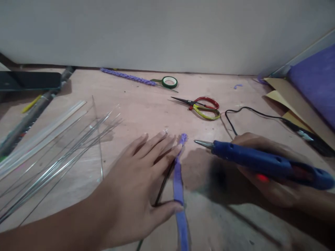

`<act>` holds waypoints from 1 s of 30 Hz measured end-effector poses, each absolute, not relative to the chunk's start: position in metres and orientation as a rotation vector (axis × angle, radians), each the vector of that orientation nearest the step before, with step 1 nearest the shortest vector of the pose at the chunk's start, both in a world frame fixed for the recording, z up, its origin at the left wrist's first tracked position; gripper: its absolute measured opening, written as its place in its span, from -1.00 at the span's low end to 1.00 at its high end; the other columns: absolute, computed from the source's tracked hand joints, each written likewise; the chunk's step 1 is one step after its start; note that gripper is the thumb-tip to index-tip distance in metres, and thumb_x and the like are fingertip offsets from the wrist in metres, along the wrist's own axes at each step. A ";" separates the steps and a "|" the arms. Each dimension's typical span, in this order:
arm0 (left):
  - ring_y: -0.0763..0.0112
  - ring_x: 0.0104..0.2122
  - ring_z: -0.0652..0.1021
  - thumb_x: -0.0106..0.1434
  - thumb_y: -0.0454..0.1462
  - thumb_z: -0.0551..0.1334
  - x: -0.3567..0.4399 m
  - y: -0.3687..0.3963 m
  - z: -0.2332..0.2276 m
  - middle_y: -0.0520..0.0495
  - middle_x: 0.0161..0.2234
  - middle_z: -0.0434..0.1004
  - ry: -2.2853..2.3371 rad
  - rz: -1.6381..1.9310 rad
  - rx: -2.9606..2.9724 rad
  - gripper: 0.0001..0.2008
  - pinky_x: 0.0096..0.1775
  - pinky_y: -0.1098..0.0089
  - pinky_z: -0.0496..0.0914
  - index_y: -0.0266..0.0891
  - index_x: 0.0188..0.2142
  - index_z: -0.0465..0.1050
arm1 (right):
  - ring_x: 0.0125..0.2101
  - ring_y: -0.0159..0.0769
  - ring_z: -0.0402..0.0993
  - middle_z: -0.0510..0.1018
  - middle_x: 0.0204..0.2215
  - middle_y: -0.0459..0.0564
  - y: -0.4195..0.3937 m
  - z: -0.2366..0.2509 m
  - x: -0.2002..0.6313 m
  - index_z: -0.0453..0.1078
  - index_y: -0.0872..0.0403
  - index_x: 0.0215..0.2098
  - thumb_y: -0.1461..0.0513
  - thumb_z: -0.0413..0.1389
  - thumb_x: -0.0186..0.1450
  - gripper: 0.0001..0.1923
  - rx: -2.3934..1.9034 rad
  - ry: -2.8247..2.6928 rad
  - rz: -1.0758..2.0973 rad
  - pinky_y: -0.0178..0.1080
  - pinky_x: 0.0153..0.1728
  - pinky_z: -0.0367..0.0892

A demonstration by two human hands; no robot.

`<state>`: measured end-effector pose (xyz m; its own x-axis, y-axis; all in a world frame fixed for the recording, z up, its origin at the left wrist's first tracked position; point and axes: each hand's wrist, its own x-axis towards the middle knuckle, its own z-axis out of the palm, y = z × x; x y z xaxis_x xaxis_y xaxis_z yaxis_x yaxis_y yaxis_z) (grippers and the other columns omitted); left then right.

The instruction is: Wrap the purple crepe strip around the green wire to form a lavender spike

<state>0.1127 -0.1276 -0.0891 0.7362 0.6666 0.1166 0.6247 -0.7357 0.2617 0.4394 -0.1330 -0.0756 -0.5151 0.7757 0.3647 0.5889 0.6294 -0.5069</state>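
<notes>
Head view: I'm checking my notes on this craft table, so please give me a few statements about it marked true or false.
1. The right hand holds a blue glue gun. True.
2. The glue gun's metal tip points toward the purple strip. True.
3. The left hand grips the scissors. False: the scissors lie apart, farther back on the table; the left hand lies flat with its fingers against the purple strip and a thin dark wire.
4. The roll of green tape sits near the back wall. True.
5. The thin metal wires lie right of the glue gun. False: they lie at the left of the table.
</notes>
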 end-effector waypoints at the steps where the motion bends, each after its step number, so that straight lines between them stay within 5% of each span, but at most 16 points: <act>1: -0.14 0.57 0.13 0.36 0.29 0.28 0.112 -0.128 -0.089 -0.25 0.60 0.03 1.033 0.293 2.720 0.03 0.49 -0.22 -0.01 -0.26 0.56 0.10 | -0.30 -0.02 0.65 0.62 -0.21 0.09 -0.132 -0.074 0.438 0.33 -0.10 0.03 0.06 0.03 0.53 -0.82 -1.064 -2.259 0.466 -0.02 -0.38 0.58; 4: -0.10 0.58 0.11 0.34 0.28 0.31 0.111 -0.129 -0.090 -0.19 0.61 0.01 1.051 0.303 2.693 0.06 0.52 -0.18 -0.05 -0.21 0.59 0.03 | -0.22 -0.05 0.68 0.64 -0.15 0.10 -0.128 -0.067 0.437 0.42 -0.08 -0.02 -0.04 0.09 0.54 -0.74 -1.012 -2.275 0.639 -0.07 -0.28 0.63; 8: -0.15 0.55 0.19 0.34 0.26 0.33 0.112 -0.128 -0.087 -0.20 0.60 0.08 1.049 0.315 2.689 0.03 0.49 -0.22 0.03 -0.20 0.57 0.07 | -0.25 -0.16 0.64 0.61 -0.18 0.06 -0.122 -0.073 0.436 0.43 -0.03 0.02 0.11 0.18 0.45 -0.79 -0.959 -2.335 0.788 -0.16 -0.34 0.59; 15: -0.16 0.53 0.23 0.30 0.24 0.37 0.115 -0.124 -0.086 -0.22 0.58 0.13 1.050 0.316 2.715 0.03 0.47 -0.24 0.10 -0.23 0.55 0.14 | -0.38 -0.27 0.49 0.54 -0.30 -0.05 -0.120 -0.088 0.426 0.40 -0.01 -0.10 0.19 0.19 0.37 -0.85 -0.872 -2.387 0.657 -0.19 -0.41 0.40; 30: -0.18 0.53 0.21 0.30 0.25 0.36 0.114 -0.126 -0.088 -0.22 0.59 0.09 1.045 0.326 2.706 0.02 0.47 -0.27 0.10 -0.21 0.54 0.15 | -0.41 -0.25 0.46 0.51 -0.35 -0.07 -0.121 -0.090 0.426 0.36 -0.04 -0.13 0.21 0.19 0.35 -0.86 -0.940 -2.427 0.580 -0.18 -0.41 0.34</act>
